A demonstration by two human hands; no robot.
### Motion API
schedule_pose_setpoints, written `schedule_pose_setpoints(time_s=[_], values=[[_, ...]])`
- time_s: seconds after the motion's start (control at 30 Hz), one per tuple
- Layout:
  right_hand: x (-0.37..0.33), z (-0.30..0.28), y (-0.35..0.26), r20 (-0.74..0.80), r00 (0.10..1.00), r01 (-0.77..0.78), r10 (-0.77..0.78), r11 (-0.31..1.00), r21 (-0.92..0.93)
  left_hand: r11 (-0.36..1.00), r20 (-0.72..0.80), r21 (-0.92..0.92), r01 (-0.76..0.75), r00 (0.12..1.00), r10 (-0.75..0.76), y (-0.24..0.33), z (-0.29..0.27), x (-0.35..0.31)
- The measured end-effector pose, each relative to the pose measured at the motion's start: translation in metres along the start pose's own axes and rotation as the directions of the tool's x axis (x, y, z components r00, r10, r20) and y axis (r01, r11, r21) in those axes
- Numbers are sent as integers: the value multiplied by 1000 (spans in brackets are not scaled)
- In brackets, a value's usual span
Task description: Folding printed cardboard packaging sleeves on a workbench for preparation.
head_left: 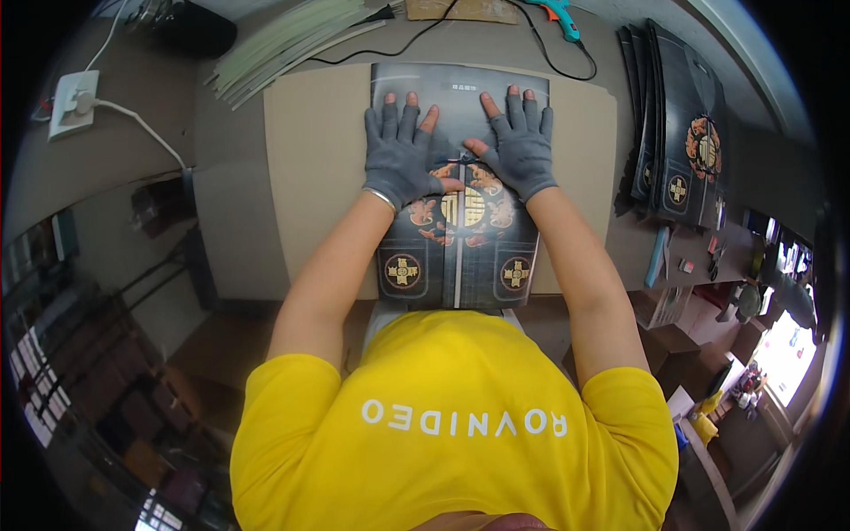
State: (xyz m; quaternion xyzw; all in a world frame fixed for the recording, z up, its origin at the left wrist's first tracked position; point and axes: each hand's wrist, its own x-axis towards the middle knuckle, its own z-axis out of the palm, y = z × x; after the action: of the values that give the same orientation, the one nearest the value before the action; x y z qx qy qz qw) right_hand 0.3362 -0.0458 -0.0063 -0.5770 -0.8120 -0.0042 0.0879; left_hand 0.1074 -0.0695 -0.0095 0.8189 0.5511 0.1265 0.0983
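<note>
A flat black printed piece [456,274], which looks like a folded paper bag or sleeve, lies lengthwise before me. It bears a round gold-and-orange emblem, two smaller gold emblems and a pale strip down its middle. My left hand [403,159], in a grey glove with bare fingertips, rests on its left upper part, fingers spread. My right hand [521,146], gloved alike, lies flat on the right upper part with its thumb toward the middle. Both palms touch the surface and grip nothing. Part of the round emblem is hidden by my left hand.
Beneath the piece is a tan cardboard sheet [580,186] on the table. Similar black pieces [682,133] are stacked at the right. At the back are long translucent glue sticks [283,44] and a teal glue gun [563,19] with its cord. A socket block [73,106] sits far left.
</note>
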Motion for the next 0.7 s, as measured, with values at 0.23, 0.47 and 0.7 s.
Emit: schedule_pose_setpoints(time_s=[0.23,0.47,0.7], values=[[-1,7,4,-34,999,-19,20,1000,16,1000,15,22,-20,1000,20,3,-1,2],[-1,8,5,-42,999,-27,28,999,33,996,27,75,-48,999,46,2,2,2],[0,9,7,-55,998,-5,7,999,31,994,62,101,-38,998,32,2,5,4]])
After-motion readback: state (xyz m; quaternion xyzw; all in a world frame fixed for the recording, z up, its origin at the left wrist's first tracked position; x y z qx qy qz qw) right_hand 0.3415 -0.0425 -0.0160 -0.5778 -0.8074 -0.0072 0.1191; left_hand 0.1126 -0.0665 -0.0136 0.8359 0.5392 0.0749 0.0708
